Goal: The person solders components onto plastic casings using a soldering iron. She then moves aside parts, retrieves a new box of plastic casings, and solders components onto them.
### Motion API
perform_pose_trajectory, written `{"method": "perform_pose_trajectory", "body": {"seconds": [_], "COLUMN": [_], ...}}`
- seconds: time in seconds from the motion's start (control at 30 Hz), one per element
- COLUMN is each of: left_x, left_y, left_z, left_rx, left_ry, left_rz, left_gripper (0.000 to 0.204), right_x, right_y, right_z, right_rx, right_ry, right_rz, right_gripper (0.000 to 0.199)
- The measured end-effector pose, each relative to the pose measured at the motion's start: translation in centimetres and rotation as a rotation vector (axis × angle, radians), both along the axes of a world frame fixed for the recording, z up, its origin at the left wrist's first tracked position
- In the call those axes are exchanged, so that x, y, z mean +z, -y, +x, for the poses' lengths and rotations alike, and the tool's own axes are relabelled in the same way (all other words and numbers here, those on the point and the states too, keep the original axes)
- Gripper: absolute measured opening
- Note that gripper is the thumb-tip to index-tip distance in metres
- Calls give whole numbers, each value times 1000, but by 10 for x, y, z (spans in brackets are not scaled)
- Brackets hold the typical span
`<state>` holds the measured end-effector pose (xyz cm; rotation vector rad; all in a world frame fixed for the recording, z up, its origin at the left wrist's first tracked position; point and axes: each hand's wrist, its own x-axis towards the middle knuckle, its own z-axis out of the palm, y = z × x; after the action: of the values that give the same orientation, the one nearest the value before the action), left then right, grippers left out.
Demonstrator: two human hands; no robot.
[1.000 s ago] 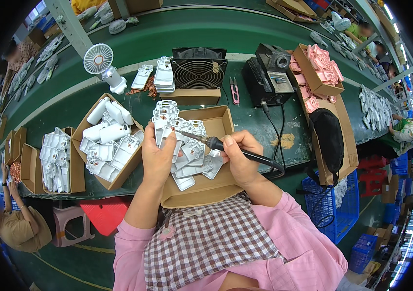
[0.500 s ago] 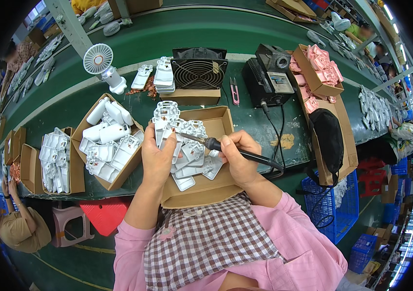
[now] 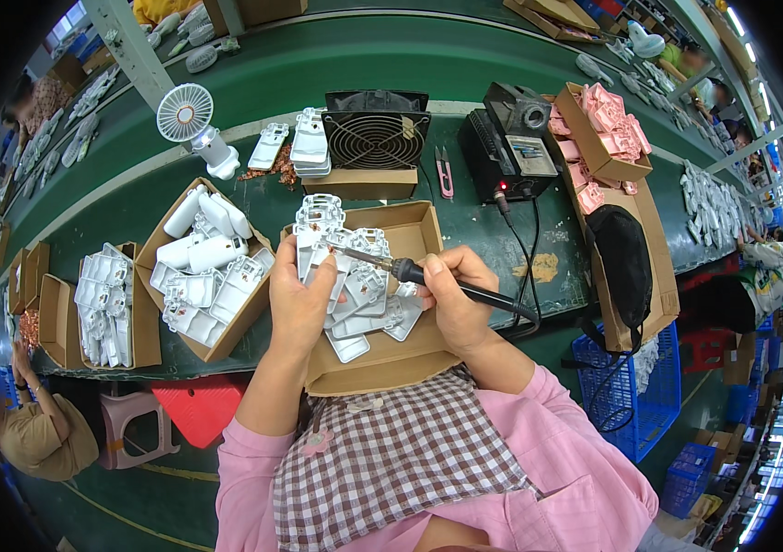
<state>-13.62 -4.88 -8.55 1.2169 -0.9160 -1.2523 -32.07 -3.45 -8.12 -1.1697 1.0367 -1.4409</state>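
My left hand (image 3: pixel 302 299) is closed on a white plastic housing (image 3: pixel 318 215), which it holds above an open cardboard box (image 3: pixel 382 375). In my right hand (image 3: pixel 456 293) is a soldering iron (image 3: pixel 407 270) with a black handle, its metal tip pointing left and reaching the housing near my left thumb. Whether the tip touches a part there is too small to tell. Several more white housings (image 3: pixel 347 346) lie in the box beneath my hands. From the iron's handle a black cable loops off to the right.
Behind the box stands a black square fan (image 3: pixel 379 140). To its right are pink-handled snips (image 3: pixel 445 175) and a black soldering station (image 3: pixel 502 156). Boxes of white parts (image 3: pixel 217 345) sit left; pink parts (image 3: pixel 605 120) and a black pouch (image 3: pixel 620 267) lie right. A white handheld fan (image 3: pixel 187 112) stands far left.
The housing and the iron have shifted very slightly, with both hands keeping their hold. A red light now shows on the soldering station. At the left, a co-worker's hands have moved a little.
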Motion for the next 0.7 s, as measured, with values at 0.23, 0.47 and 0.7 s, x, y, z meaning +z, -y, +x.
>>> {"method": "perform_pose_trajectory", "body": {"seconds": [0.23, 0.47, 0.7], "left_x": [0, 0, 1], "left_y": [-1, -2, -2], "left_z": [-1, 0, -1], "left_rx": [-6, -25, -17], "left_ry": [20, 25, 38], "left_rz": [-3, 11, -3], "left_gripper": [31, 34, 33], "right_x": [1, 1, 0], "right_y": [0, 0, 2], "right_z": [0, 1, 1], "right_rx": [13, 17, 9], "right_ry": [9, -13, -3], "right_rz": [10, 10, -21], "right_gripper": [17, 16, 15]}}
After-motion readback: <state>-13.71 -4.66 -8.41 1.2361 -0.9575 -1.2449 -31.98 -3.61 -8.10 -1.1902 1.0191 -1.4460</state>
